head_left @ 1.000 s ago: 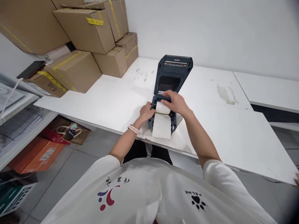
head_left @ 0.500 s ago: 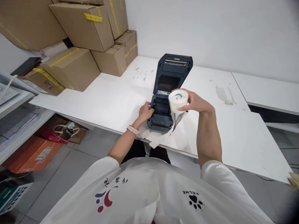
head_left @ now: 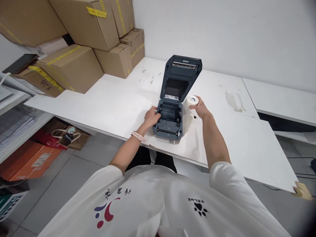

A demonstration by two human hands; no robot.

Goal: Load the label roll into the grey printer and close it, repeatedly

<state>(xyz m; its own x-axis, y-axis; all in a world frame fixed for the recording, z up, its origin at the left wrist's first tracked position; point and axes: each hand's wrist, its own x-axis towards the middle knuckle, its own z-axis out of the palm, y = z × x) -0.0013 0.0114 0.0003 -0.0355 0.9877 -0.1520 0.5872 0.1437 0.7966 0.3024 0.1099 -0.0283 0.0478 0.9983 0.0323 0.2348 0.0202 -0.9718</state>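
Observation:
A dark label printer (head_left: pixel 170 113) stands on the white table with its lid (head_left: pixel 181 77) raised and its roll bay bare. My left hand (head_left: pixel 151 118) grips the printer's left edge, thumb over the rim. On the other side, my right hand (head_left: pixel 201 107) has its fingers around a white label roll (head_left: pixel 192 100), close beside the printer's right wall. The roll's hollow core faces up. A pale strip hangs down from it along the printer's side; its lower end is partly hidden. Near my right wrist there is a small dark hole in the tabletop.
Cardboard boxes (head_left: pixel 74 67) with yellow tape are stacked at the table's back left. A white wall (head_left: pixel 222 36) rises behind the table (head_left: pixel 118 108). Shelves with papers (head_left: pixel 18 126) stand at the left, and an orange box (head_left: pixel 29 159) lies below them.
My right hand has carried the label roll from over the printer's right edge to beside the right wall, lower down. The trailing strip has swung away from the front. My left hand stays on the printer.

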